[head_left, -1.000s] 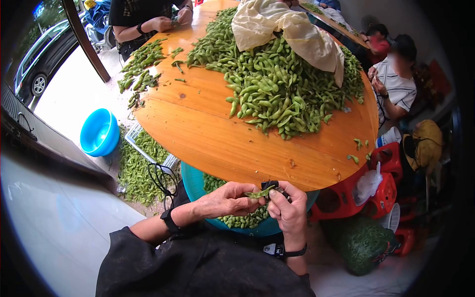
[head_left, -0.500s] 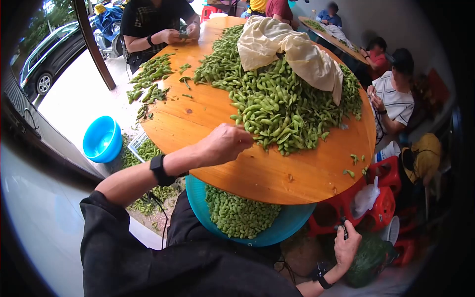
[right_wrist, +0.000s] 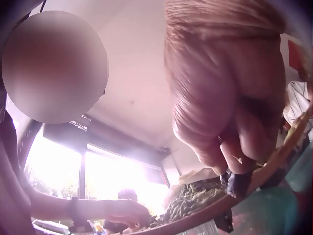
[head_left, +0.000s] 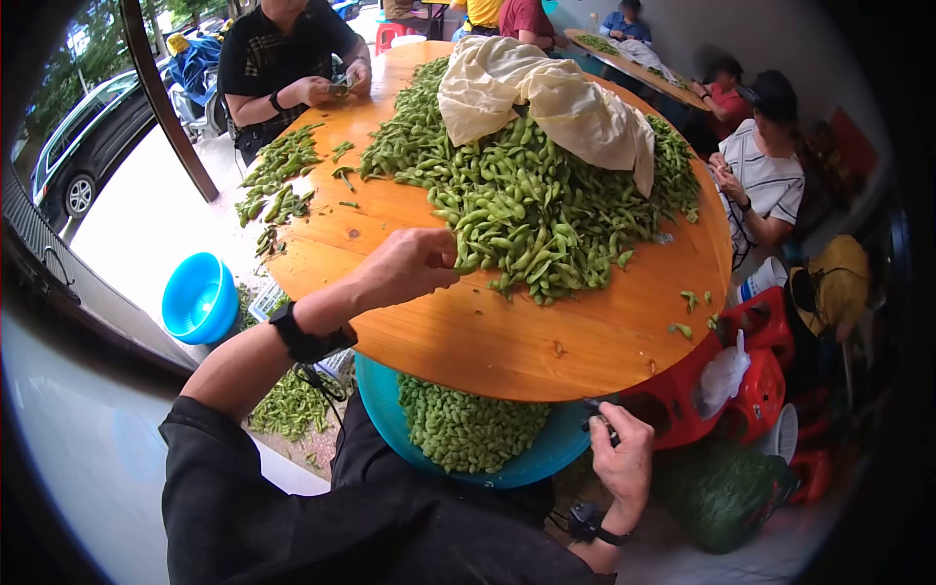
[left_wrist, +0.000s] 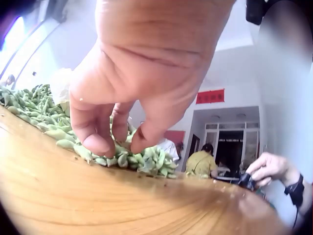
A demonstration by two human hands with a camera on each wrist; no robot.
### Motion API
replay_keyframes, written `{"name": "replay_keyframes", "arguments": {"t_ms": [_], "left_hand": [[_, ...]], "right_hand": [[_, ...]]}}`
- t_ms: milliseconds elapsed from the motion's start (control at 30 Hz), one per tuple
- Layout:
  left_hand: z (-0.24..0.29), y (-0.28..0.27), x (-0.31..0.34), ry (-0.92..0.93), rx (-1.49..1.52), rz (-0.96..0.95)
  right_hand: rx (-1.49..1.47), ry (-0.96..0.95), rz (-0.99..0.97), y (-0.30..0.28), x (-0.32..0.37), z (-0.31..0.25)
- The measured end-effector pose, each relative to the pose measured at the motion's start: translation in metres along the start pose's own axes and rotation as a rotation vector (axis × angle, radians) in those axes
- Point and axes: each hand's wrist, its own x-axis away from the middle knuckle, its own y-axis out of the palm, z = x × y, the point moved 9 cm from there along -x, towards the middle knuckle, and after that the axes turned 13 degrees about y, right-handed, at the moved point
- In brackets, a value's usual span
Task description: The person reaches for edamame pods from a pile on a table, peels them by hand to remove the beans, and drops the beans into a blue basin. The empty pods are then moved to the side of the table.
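Observation:
My left hand (head_left: 405, 265) is over the near left edge of a large heap of green soybean pods (head_left: 536, 210) on the wooden table (head_left: 468, 336). In the left wrist view its curved fingertips (left_wrist: 96, 144) point down at the pods, thumb and fingers apart. My right hand (head_left: 624, 456), low beside the table's near edge, curls round a small black tool (head_left: 592, 413); most of the tool is hidden by the fingers. Below the table edge, a teal basin (head_left: 570, 444) contains many shelled green beans (head_left: 468, 424).
A cream cloth (head_left: 546, 93) covers the heap's top. Smaller pod piles lie at the table's left. A blue basin (head_left: 200, 297) stands on the floor at left, red stools (head_left: 756, 395) and a green mesh sack (head_left: 717, 497) at right. Other people sit round this table and one behind.
My left hand has left the pod by the right hand and reached up to the heap. My right hand swung out to the right, then came back toward the basin, still holding the black tool.

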Motion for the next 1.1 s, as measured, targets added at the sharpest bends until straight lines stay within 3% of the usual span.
{"name": "replay_keyframes", "arguments": {"t_ms": [33, 100, 200, 400, 633, 700, 733, 800, 833, 900, 967, 1067, 1100], "left_hand": [[0.007, 0.0, 0.008, 0.003, 0.0, -0.006], [0.014, 0.023, 0.033, -0.089, 0.572, -0.018], [0.028, 0.063, 0.063, -0.122, 0.821, 0.027], [0.042, 0.094, 0.077, -0.119, 0.984, 0.134], [0.039, 0.099, 0.084, -0.055, 0.941, 0.175], [0.043, 0.1, 0.087, -0.057, 0.963, 0.192], [0.045, 0.103, 0.089, -0.093, 1.122, 0.204], [0.047, 0.117, 0.094, -0.122, 1.461, 0.208], [0.048, 0.122, 0.096, -0.123, 1.463, 0.208], [0.06, 0.133, 0.096, -0.116, 1.77, 0.129], [0.062, 0.134, 0.095, -0.092, 1.767, 0.085], [0.061, 0.127, 0.094, -0.046, 1.176, 0.034], [0.061, 0.127, 0.093, -0.05, 1.175, 0.032]], "right_hand": [[-0.042, -0.02, -0.062, 0.013, 0.0, -0.003], [-0.233, 0.011, -0.173, 0.04, -0.002, -0.008], [-0.65, 0.176, -0.343, 0.078, -0.009, -0.025], [-1.094, 0.378, -0.547, 0.119, -0.016, -0.036], [-1.056, 0.389, -0.572, 0.125, -0.015, -0.032], [-0.98, 0.279, -0.539, 0.118, -0.017, -0.039], [-0.979, 0.28, -0.54, 0.117, -0.017, -0.037], [-1.263, 0.306, -0.706, 0.119, -0.013, -0.038], [-1.262, 0.308, -0.705, 0.119, -0.012, -0.036], [-1.318, 0.317, -0.729, 0.119, -0.009, -0.034], [-1.293, 0.299, -0.727, 0.11, -0.009, -0.043], [-0.421, -0.076, -0.355, 0.081, -0.015, -0.06], [-0.424, -0.073, -0.355, 0.081, -0.014, -0.063]]}}
